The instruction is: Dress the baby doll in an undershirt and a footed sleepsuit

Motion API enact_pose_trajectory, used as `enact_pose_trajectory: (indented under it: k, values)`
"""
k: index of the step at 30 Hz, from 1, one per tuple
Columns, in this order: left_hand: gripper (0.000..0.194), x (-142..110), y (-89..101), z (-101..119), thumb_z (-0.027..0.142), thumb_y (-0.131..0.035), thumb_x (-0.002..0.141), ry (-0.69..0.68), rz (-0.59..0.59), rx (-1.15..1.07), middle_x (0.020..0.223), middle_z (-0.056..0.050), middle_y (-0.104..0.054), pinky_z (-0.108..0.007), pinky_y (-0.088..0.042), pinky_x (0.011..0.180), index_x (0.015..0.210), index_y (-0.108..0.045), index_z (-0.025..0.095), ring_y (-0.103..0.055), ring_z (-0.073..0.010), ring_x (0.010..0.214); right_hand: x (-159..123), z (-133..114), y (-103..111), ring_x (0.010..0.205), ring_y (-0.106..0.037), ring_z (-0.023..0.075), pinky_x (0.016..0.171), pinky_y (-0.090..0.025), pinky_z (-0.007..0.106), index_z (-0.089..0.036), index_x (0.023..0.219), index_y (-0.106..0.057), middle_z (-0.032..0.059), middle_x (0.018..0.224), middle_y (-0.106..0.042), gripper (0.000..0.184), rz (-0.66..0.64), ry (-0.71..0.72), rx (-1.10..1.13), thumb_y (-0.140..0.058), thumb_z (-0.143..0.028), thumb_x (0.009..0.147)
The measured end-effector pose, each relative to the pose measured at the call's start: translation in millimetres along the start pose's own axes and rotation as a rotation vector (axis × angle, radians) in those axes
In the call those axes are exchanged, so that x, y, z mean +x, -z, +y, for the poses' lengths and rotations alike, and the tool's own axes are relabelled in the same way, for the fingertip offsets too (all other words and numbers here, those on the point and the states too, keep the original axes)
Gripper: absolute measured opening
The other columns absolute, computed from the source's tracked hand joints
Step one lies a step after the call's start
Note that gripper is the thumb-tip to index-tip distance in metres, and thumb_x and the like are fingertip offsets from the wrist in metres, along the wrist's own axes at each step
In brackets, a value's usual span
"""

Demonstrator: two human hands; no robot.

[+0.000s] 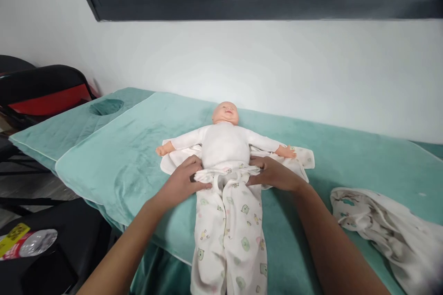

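Note:
A baby doll [225, 147] lies on its back, head toward the wall and arms spread out. White patterned baby pants [226, 235] cover its legs up to the waist, and their lower part runs out of view at the bottom. My left hand [185, 179] grips the waistband at the doll's hip, thumb in front. On the opposite hip my right hand [273, 173] pinches the waistband in the same way. Under the doll's arms and torso lies a spread white patterned garment [304, 157].
A green-covered massage bed [138, 147] with a face hole stands along the white wall, beneath a dark window frame. A crumpled white cloth [384, 226] lies at the right. At the left are black chairs [41, 92], one bearing a plastic bottle [34, 243].

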State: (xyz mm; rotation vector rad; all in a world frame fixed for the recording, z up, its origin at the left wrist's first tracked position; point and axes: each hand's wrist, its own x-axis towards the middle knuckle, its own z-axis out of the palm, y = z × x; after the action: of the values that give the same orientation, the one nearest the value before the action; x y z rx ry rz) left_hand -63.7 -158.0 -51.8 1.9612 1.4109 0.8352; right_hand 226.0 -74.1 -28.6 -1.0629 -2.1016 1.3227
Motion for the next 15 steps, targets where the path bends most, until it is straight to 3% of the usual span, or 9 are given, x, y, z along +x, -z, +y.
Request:
enact_pose_trajectory:
  k: [2,4,6,9,12,15]
  values:
    - [0.023,-6.4,-12.5,-6.3,0.036,-0.060,0.086,-0.098,0.149,0.083,0.087,-0.003,-0.058,-0.029,-0.042,0.073,0.069,-0.055,0.021,-0.055,-0.0183,0.084,-4.5,3.5,-6.8,0.073,-0.058,0.0222,0.063,-0.045,0.030,-0.020,0.066,-0.069,0.0017,0.073,-0.066,0.026,0.023,0.026,-0.003,-0.081,-0.043,0.061]
    - [0.025,-12.2,-23.7,-9.5,0.033,-0.058,0.085,-0.114,0.250,0.128,0.075,-0.001,-0.056,-0.028,-0.040,0.069,0.064,-0.052,0.021,-0.053,-0.0171,0.075,-12.2,9.0,-16.0,0.070,-0.056,0.0200,0.062,-0.042,0.029,-0.019,0.066,-0.068,0.0011,0.071,-0.064,0.025,0.060,0.024,0.005,-0.076,-0.042,0.067]
    - [0.028,-15.3,-31.4,-6.5,0.031,-0.059,0.080,-0.006,0.324,0.111,0.062,0.002,-0.048,-0.027,-0.036,0.062,0.058,-0.046,0.020,-0.047,-0.0149,0.064,-21.7,14.3,-28.1,0.063,-0.050,0.0160,0.057,-0.037,0.027,-0.018,0.063,-0.062,-0.0010,0.063,-0.057,0.027,0.165,-0.010,0.043,-0.072,-0.041,0.072]
    - [0.028,-14.3,-36.4,8.5,0.030,-0.056,0.078,0.292,0.422,-0.074,0.055,0.005,-0.039,-0.025,-0.032,0.054,0.057,-0.041,0.020,-0.039,-0.0121,0.057,-34.0,16.8,-46.7,0.057,-0.041,0.0117,0.052,-0.029,0.024,-0.018,0.059,-0.052,-0.0042,0.056,-0.046,0.032,0.392,-0.103,0.166,-0.069,-0.041,0.074]
    - [0.029,-13.3,-33.9,23.4,0.036,-0.052,0.082,0.440,0.421,-0.258,0.059,0.005,-0.040,-0.023,-0.033,0.054,0.061,-0.041,0.020,-0.039,-0.0115,0.059,-40.7,10.4,-55.3,0.061,-0.046,0.0136,0.054,-0.033,0.024,-0.018,0.066,-0.056,-0.0036,0.062,-0.053,0.026,0.472,-0.187,0.198,-0.069,-0.040,0.073]
    - [0.019,-19.9,-23.8,27.2,0.038,-0.058,0.081,0.353,0.275,-0.286,0.072,0.005,-0.051,-0.023,-0.040,0.061,0.077,-0.050,0.021,-0.047,-0.0129,0.068,-45.7,-1.2,-51.4,0.074,-0.056,0.0186,0.063,-0.040,0.027,-0.019,0.076,-0.064,-0.0013,0.076,-0.064,0.022,0.349,-0.198,0.069,-0.067,-0.041,0.075]
